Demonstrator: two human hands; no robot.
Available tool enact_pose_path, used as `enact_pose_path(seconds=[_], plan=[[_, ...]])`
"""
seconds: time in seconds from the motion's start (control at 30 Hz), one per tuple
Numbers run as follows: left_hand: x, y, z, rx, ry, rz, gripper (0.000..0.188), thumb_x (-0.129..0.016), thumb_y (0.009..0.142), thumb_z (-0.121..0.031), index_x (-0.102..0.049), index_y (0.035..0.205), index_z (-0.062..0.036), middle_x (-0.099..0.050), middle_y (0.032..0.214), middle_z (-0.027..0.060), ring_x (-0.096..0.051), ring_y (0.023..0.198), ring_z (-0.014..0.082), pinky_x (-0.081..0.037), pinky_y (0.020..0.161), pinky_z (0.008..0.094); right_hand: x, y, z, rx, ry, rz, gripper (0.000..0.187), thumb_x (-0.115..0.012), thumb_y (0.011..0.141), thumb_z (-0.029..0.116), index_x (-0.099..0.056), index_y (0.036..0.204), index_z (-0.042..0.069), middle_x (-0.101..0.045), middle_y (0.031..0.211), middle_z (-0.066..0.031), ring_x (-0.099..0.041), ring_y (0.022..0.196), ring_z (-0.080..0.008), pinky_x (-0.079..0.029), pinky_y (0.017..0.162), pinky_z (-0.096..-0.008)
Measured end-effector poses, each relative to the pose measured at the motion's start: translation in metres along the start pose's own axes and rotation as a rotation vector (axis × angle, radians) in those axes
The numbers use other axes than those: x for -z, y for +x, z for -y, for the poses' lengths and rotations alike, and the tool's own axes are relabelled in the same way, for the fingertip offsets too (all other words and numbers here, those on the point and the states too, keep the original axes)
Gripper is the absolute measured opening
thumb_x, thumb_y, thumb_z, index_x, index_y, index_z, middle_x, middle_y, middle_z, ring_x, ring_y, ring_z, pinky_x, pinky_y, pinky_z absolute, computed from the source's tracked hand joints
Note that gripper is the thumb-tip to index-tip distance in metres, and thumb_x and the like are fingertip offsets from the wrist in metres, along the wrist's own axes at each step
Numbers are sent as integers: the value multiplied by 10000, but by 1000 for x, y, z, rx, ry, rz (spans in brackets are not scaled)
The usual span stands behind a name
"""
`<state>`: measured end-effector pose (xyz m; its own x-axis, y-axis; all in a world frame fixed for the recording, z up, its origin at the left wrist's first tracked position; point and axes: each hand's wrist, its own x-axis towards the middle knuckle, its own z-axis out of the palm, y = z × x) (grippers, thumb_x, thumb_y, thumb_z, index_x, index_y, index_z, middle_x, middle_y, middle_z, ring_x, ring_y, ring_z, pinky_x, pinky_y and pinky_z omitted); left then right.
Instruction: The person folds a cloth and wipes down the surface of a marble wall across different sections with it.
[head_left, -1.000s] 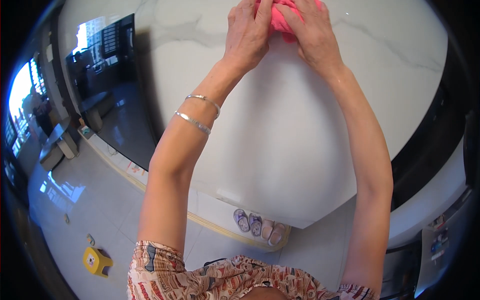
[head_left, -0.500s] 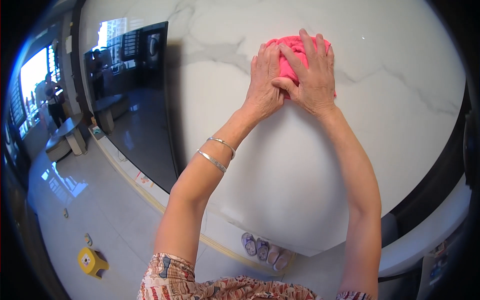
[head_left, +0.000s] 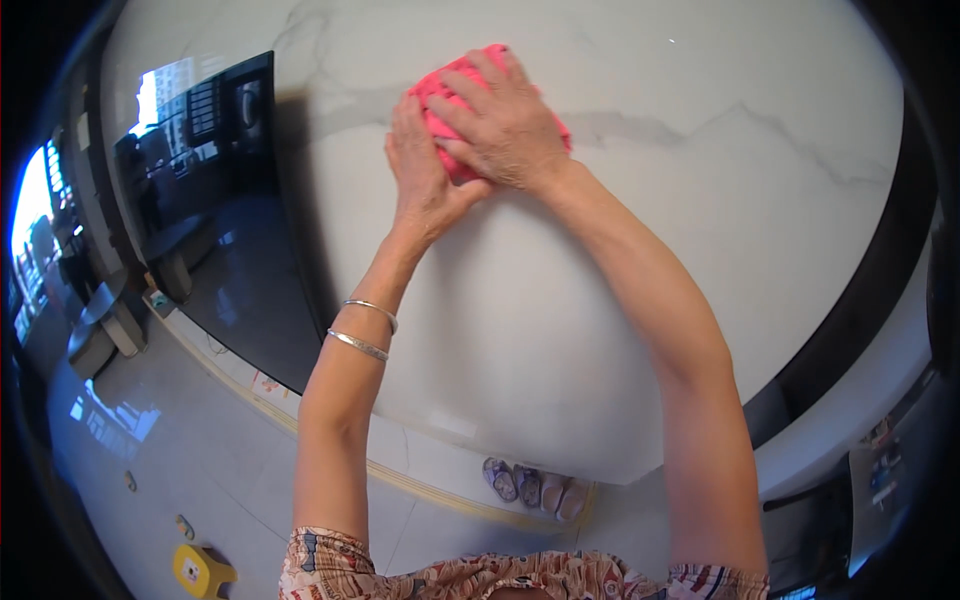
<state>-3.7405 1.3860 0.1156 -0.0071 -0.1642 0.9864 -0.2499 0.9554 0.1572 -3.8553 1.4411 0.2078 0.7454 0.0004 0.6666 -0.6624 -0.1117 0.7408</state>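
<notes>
A bright pink cloth (head_left: 452, 92) is pressed against a glossy white wall panel with grey veins (head_left: 560, 290). My right hand (head_left: 505, 125) lies flat over the cloth, its fingers spread and pointing up and left. Along the cloth's lower left side rests my left hand (head_left: 425, 170), fingers stretched upward and thumb out toward the right hand. Part of the cloth is hidden under both palms. Two silver bangles (head_left: 360, 345) circle my left forearm.
A large black television screen (head_left: 225, 220) stands out from the wall at the left. Several purple and pink slippers (head_left: 535, 488) sit on the low ledge below. A yellow stool (head_left: 200, 570) is on the grey floor at lower left. A dark band (head_left: 850, 310) edges the wall at right.
Both hands and the pink cloth have slid left across the wall, nearer the television. My right hand has turned, its fingers now angled more to the left.
</notes>
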Motion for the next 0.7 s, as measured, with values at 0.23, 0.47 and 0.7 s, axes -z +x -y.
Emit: enact_pose_path(seconds=[0.23,0.47,0.7], plan=[[10,7,24,-220,54,-149,853,-764,677,-105,-297,1374,50,-383,1348,258,-393,1231,429,-309,1051,477,-6,10,6,77,-48,100,310,-644,755,353,-655,975,135,-590,1103,-51,-498,1129,-279,-347,1038,-484],[-38,31,-57,-183,-89,-68,962,-795,665,-131,-213,1412,41,-280,1428,274,-297,1313,430,-258,1090,479,72,-17,-58,94,-136,123,252,-625,768,363,-637,932,171,-595,1055,-24,-530,1078,-239,-354,1022,-457],[-118,60,-176,-454,-161,-100,935,-763,644,-128,-250,1409,35,-344,1385,272,-303,1310,451,-264,1080,506,200,-87,-129,31,-199,115,332,-639,787,380,-633,1035,160,-592,1121,-41,-517,1129,-260,-370,985,-452]])
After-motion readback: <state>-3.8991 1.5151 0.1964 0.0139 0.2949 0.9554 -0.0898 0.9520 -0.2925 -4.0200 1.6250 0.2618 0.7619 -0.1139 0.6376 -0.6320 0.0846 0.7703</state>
